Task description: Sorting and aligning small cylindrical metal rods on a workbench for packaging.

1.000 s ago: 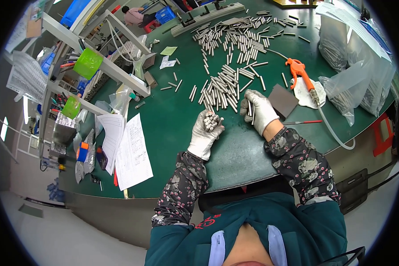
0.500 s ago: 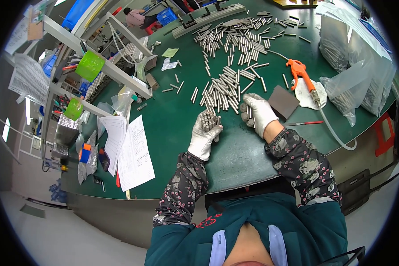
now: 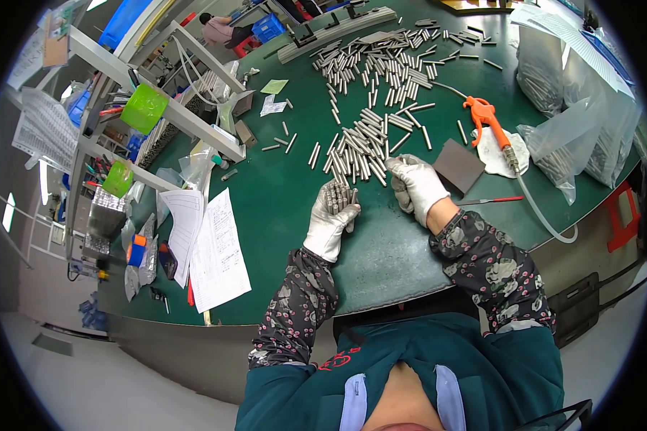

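My left hand (image 3: 329, 221), in a white glove, is closed around a bundle of short metal pins (image 3: 336, 202), whose ends show between the thumb and fingers. To its right my right hand (image 3: 418, 188), gloved too, has its fingers curled in with the back of the hand turned up. Whatever lies inside those fingers is hidden. Just beyond both hands spreads a loose heap of metal pins (image 3: 366, 146) on the green tabletop (image 3: 280, 208). A larger heap of the same pins (image 3: 399, 65) lies farther back.
Beside my right hand are a dark flat block (image 3: 459, 167), a thin red-handled tool (image 3: 492, 200) and an orange air gun (image 3: 484, 115) with its hose. Clear bags of pins (image 3: 553, 154) stand at the right. Paper sheets (image 3: 221, 251) and a shelf frame (image 3: 205, 136) occupy the left.
My right hand has turned over and closed, so the pins that showed in its fingers are now out of sight. The left hand holds its bundle nearly in the same place.
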Tool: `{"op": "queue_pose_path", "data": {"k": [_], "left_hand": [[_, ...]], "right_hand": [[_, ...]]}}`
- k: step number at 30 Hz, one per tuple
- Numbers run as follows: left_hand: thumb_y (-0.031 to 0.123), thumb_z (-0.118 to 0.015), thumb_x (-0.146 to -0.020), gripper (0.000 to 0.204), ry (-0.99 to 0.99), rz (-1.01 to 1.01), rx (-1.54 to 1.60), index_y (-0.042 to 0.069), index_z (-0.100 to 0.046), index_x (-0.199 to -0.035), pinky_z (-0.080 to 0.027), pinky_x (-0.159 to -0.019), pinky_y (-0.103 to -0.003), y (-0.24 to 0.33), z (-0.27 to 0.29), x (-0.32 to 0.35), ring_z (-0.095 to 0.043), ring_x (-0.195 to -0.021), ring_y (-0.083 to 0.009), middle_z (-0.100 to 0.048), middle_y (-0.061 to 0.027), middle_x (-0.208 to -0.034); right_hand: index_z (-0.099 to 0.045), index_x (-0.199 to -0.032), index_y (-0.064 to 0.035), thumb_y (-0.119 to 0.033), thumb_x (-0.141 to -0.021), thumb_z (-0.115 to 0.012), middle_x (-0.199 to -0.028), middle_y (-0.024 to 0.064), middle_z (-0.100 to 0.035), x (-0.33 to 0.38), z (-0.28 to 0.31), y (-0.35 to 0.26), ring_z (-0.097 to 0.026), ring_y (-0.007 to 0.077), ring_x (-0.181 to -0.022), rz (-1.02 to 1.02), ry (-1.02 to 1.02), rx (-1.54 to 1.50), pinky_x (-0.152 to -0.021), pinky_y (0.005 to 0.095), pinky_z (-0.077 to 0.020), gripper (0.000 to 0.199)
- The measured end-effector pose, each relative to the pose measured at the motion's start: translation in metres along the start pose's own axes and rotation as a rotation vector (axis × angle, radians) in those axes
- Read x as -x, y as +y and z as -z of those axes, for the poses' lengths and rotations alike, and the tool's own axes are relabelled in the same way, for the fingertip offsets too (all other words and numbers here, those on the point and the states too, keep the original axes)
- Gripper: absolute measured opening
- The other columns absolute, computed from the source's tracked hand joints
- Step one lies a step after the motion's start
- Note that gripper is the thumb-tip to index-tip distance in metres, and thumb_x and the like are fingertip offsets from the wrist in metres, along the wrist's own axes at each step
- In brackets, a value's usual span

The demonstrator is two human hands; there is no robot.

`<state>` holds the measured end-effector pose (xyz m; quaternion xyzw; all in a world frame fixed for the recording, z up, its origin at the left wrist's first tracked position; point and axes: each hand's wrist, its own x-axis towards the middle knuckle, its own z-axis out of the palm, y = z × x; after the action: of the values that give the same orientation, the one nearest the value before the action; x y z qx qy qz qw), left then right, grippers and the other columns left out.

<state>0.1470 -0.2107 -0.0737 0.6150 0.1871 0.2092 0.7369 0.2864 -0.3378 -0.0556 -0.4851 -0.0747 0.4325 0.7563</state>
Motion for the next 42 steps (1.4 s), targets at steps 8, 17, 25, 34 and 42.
{"op": "queue_pose_path", "data": {"k": [8,17,25,34,42], "left_hand": [[-0.006,-0.063,-0.077,0.048,0.006,0.015,-0.036,0.006,-0.045,-0.119,-0.038,-0.043,-0.018,0.002,-0.002,0.001,-0.047,-0.054,-0.0059,-0.056,-0.0014,-0.080],[-0.004,-0.063,-0.077,0.044,-0.005,-0.008,-0.046,0.007,-0.046,-0.116,-0.040,-0.044,-0.019,0.000,-0.003,0.002,-0.051,-0.057,-0.0081,-0.057,-0.0024,-0.082],[-0.009,-0.063,-0.076,0.049,-0.027,-0.021,-0.051,0.009,-0.045,-0.117,-0.042,-0.047,-0.017,-0.005,0.001,0.003,-0.052,-0.064,-0.0063,-0.056,-0.0006,-0.089],[-0.008,-0.065,-0.074,0.055,0.044,-0.042,-0.040,0.008,-0.042,-0.121,-0.042,-0.045,-0.018,-0.007,-0.006,0.001,-0.054,-0.065,-0.0081,-0.058,-0.0033,-0.095],[-0.010,-0.064,-0.073,0.044,0.000,-0.066,-0.132,0.010,-0.046,-0.107,-0.040,-0.043,-0.018,-0.007,-0.001,-0.001,-0.052,-0.062,-0.0072,-0.055,0.0002,-0.085]], "right_hand": [[-0.049,-0.083,-0.0125,-0.024,-0.084,-0.062,-0.055,-0.0037,-0.042,0.002,0.000,0.000,-0.033,0.0070,-0.039,0.025,-0.012,0.036,-0.035,0.0231,-0.0217,0.017],[-0.050,-0.081,-0.0117,-0.027,-0.084,-0.063,-0.056,-0.0026,-0.043,0.000,0.000,0.002,-0.034,0.0078,-0.038,0.028,0.001,0.096,-0.035,0.0241,-0.0240,0.020],[-0.051,-0.086,-0.0107,-0.027,-0.084,-0.062,-0.056,-0.0026,-0.043,0.002,-0.001,0.003,-0.034,0.0075,-0.038,0.030,-0.011,0.108,-0.034,0.0237,-0.0250,0.020],[-0.051,-0.089,-0.0095,-0.027,-0.086,-0.059,-0.057,-0.0025,-0.041,0.003,-0.002,0.004,-0.034,0.0079,-0.038,0.068,-0.033,0.137,-0.034,0.0235,-0.0252,0.019],[-0.051,-0.092,-0.0102,-0.031,-0.087,-0.058,-0.060,-0.0003,-0.047,-0.004,0.002,0.011,-0.040,0.0098,-0.039,0.078,-0.009,0.105,-0.033,0.0235,-0.0288,0.022]]}}
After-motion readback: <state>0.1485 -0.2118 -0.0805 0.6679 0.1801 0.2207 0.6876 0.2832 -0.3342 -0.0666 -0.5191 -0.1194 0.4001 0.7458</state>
